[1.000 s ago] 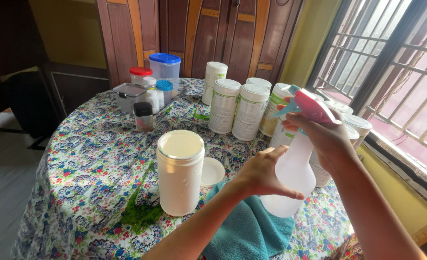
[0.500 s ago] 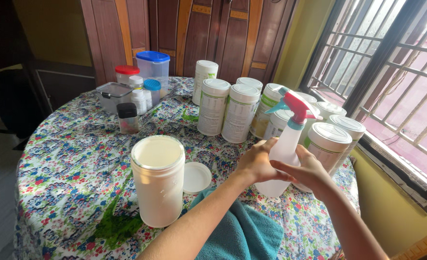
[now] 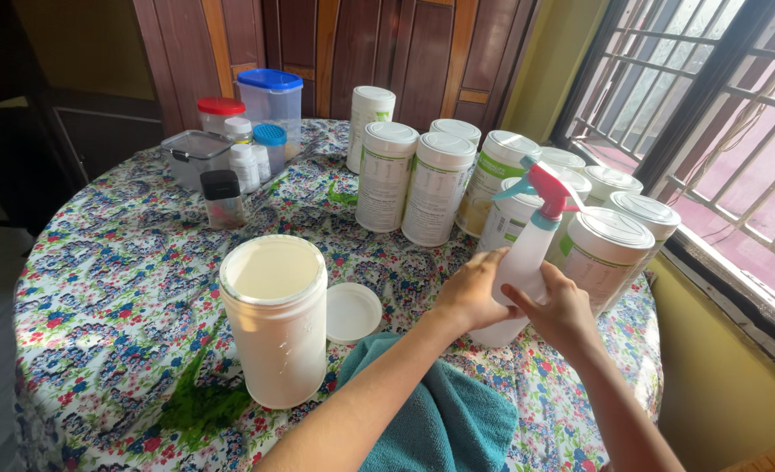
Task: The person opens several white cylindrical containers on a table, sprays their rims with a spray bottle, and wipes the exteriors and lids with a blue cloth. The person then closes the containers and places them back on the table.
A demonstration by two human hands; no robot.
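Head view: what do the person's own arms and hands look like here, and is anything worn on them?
Both forearms are bare as far as the frame shows: no sleeves, gloves or watch in sight. The left hand and the right hand show no rings or bands on the visible fingers. Nails look short and unpainted, though they are small in this view. No markings or bandages can be seen.

Flowered round table (image 3: 99, 288) under canisters (image 3: 413, 188), cloth (image 3: 444, 424)

Lid (image 3: 353, 312) between canister (image 3: 274, 319) and spray bottle (image 3: 527, 262)
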